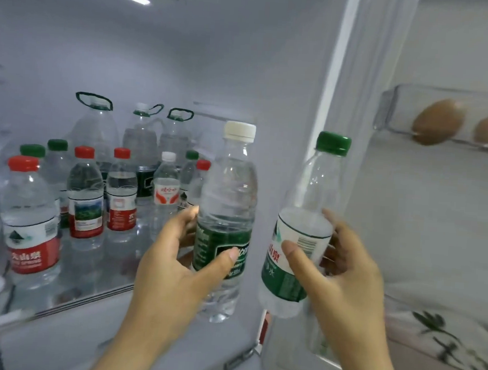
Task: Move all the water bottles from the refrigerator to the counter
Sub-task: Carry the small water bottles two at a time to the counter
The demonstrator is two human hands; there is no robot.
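The left hand [174, 261] is gripping a white-capped bottle [228, 212]; at its 3 o'clock the right hand [343, 275] is gripping a green-capped bottle [303, 232] before the shelf [64, 302]

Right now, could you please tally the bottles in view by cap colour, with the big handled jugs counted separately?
Red caps: 4
Green caps: 4, one in the right hand
White caps: 2, one in the left hand
Handled jugs: 3
Total: 13
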